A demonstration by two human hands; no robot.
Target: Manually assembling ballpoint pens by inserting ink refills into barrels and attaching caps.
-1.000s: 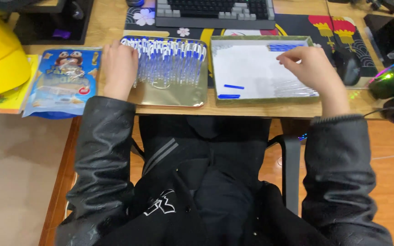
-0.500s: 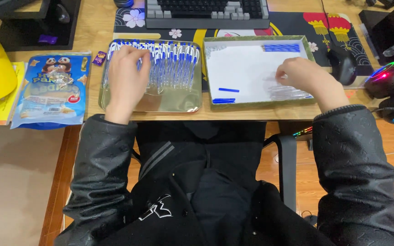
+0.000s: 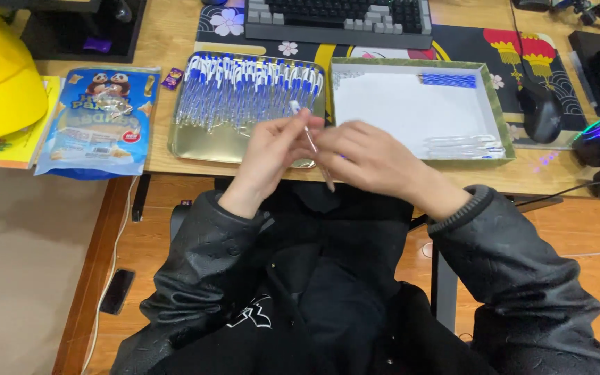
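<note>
While both hands were apart over the two trays a moment ago, I now see them brought together above the desk edge. My left hand point(image 3: 269, 149) and right hand point(image 3: 366, 156) pinch one clear pen point(image 3: 312, 144) between curled fingers, slanted across the gap. I think a refill is going in, though blur hides it. Blue-capped pens point(image 3: 248, 90) fill the gold tray point(image 3: 206, 142); the white tray point(image 3: 411, 107) holds few parts.
</note>
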